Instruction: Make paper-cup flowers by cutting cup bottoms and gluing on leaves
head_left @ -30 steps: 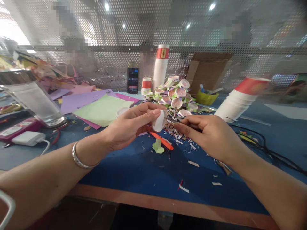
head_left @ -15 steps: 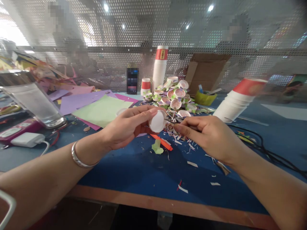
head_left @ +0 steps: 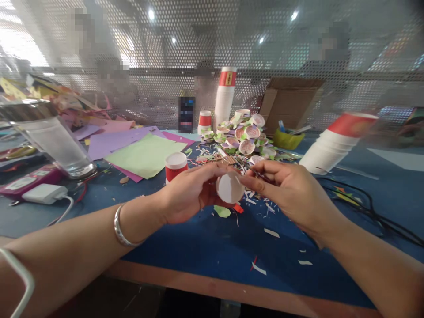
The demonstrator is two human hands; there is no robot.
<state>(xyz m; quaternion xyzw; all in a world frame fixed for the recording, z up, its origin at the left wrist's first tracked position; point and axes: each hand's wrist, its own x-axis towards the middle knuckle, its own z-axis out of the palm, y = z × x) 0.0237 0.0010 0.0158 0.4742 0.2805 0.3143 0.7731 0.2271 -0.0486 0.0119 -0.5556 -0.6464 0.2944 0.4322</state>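
Note:
My left hand (head_left: 190, 194) is closed around a small white paper cup bottom (head_left: 229, 187), its round base turned toward me. My right hand (head_left: 286, 192) is closed on a thin dark tool (head_left: 256, 173), probably small scissors, with its tip at the cup piece's upper right edge. Both hands hover over the blue table (head_left: 205, 238), above scattered paper scraps (head_left: 265, 232). A short red and white cut cup (head_left: 176, 165) stands just behind my left hand.
A heap of cut cup bottoms (head_left: 247, 132) lies behind the hands. Stacks of paper cups stand at the back (head_left: 225, 95) and lie at the right (head_left: 334, 141). Coloured paper sheets (head_left: 142, 152), a glass (head_left: 54, 141), a charger (head_left: 43, 193) and black cables (head_left: 371, 207) surround the area.
Both hands came closer to me and lower. The cup piece has turned so its round base faces me. The short red and white cup behind my left hand has become visible.

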